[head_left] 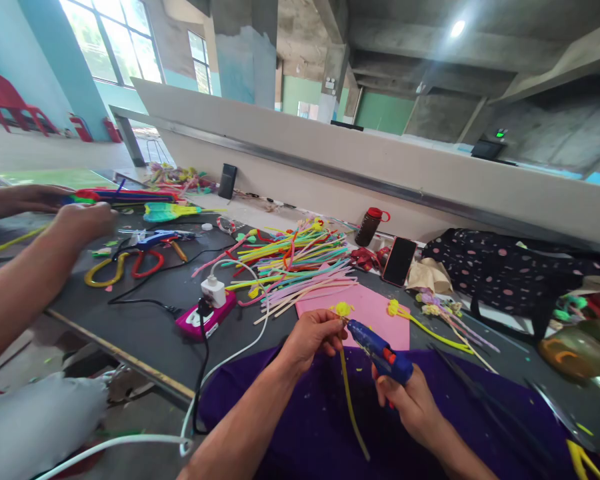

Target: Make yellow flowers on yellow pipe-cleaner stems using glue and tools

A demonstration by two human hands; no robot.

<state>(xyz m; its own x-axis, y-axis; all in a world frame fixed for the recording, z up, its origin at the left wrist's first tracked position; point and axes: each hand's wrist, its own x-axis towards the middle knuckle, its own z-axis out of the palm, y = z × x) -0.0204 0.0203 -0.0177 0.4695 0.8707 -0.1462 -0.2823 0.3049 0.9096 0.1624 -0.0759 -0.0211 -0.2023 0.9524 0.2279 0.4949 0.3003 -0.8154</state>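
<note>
My left hand (310, 341) pinches a yellow pipe-cleaner flower (343, 309) just under its fuzzy head, with the long stem (351, 403) hanging down over dark purple cloth (300, 400). In my right hand (413, 400) is a blue hot glue gun (377, 347), gripped by its handle. Its nozzle points left and meets the flower's base by my left fingertips; whether glue is coming out cannot be seen. Behind them lies a pink sheet (380, 320), with another yellow pipe-cleaner flower (394, 308) at its right edge.
A co-worker's hands (83, 223) handle colourful pipe cleaners at left, near scissors (147, 263). A magenta power strip (207, 323) with cords lies left of me. Beyond are piled pipe cleaners (290, 253), a bottle (367, 230), a phone (399, 260) and a patterned bag (510, 273).
</note>
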